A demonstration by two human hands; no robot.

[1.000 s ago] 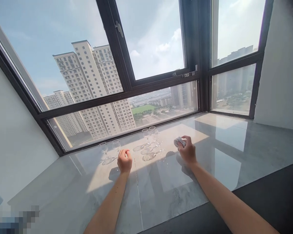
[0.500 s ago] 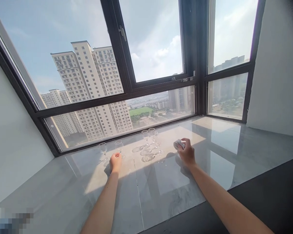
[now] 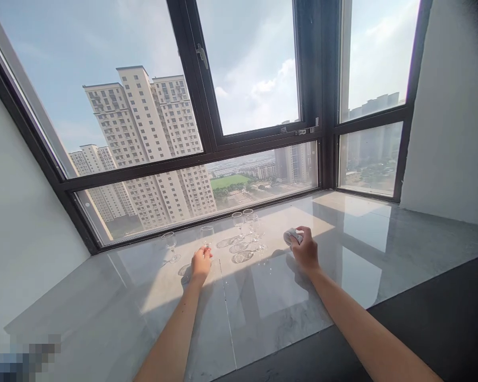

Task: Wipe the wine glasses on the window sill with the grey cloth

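Observation:
My left hand is closed on the stem of a clear wine glass, whose bowl rises above my fingers. To its left another wine glass stands upright on the grey sill. Several more wine glasses are grouped between my two hands, their shadows falling toward the left. My right hand grips a bunched pale cloth, held just above or against the sill; I cannot tell which.
The glossy grey stone sill has a seam running toward its front edge, with small water drops near the grouped glasses. A dark window frame borders the back. White walls close in both sides.
My left hand has moved to the right with the wine glass in it, away from the leftmost glass and nearer the group. My right hand and the cloth stay about where they were.

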